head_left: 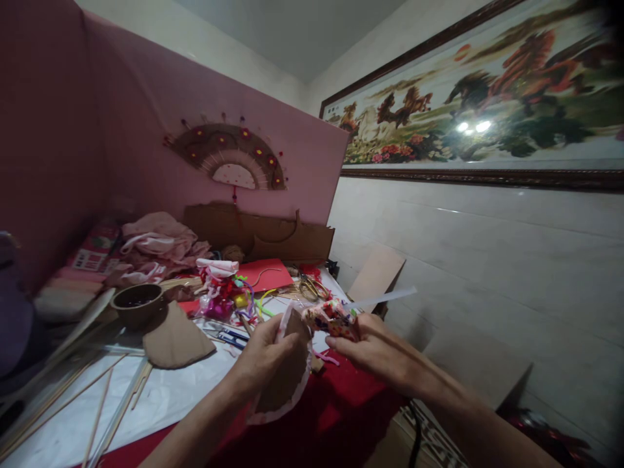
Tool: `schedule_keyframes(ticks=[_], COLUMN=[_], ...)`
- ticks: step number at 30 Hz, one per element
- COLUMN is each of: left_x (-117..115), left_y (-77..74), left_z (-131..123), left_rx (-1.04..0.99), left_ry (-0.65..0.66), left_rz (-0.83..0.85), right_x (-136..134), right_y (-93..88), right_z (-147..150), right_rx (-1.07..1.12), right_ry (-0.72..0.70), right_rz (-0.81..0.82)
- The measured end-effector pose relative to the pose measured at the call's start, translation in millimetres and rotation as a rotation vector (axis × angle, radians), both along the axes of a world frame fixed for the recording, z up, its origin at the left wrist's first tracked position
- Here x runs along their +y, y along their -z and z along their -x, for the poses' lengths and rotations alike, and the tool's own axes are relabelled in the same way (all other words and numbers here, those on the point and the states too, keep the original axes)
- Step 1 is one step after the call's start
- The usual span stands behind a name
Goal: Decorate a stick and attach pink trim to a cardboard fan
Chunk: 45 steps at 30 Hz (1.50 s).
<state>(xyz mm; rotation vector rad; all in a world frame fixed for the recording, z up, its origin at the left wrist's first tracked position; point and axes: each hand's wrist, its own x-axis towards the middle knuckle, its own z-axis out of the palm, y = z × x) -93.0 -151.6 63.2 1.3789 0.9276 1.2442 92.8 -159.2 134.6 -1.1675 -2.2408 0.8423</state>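
Note:
My left hand [268,354] grips a curved brown cardboard piece [285,383] edged with pale pink material, thumb on its face. Right of it, my right hand [363,344] is closed around a glue gun [334,318] wrapped in a flower-patterned covering. A translucent stick [385,298] juts from its rear toward the right. Its front end is close to the upper edge of the cardboard; whether they touch is unclear.
Left on the table stand a dark bowl [138,304], a loose cardboard piece [176,338] and thin sticks [100,409]. Blue-handled scissors [231,337], gold scissors [312,287], red paper [266,275] and colourful craft bits lie behind my hands. A decorated fan [234,156] hangs behind.

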Motion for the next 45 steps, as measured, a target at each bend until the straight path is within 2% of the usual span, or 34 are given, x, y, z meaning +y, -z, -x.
schedule_keyframes(ticks=[5,13,36,41,45], left_x=[-2.3,0.5,4.0,2.6,1.8], left_y=[-2.6,1.9,6.1,3.6,3.6], left_z=[0.3,1.5,3.9,3.2,2.4], left_rx=[0.011,0.000,-0.027,-0.045,-0.059], left_ry=[-0.025,-0.012,-0.018,-0.011,0.014], left_rz=[0.012,0.006,-0.018,0.009,0.015], right_x=[-0.2,-1.3,-0.6,-0.1,-1.0], right_y=[-0.5,-2.4,1.5,4.4,-0.3], right_z=[-5.5,0.9,-3.1,-6.6,-1.0], right_rx=[-0.009,-0.011,0.025,-0.009,0.003], right_ry=[0.002,0.028,-0.048,0.008,-0.006], right_rz=[-0.021,-0.024,-0.087,-0.080,-0.077])
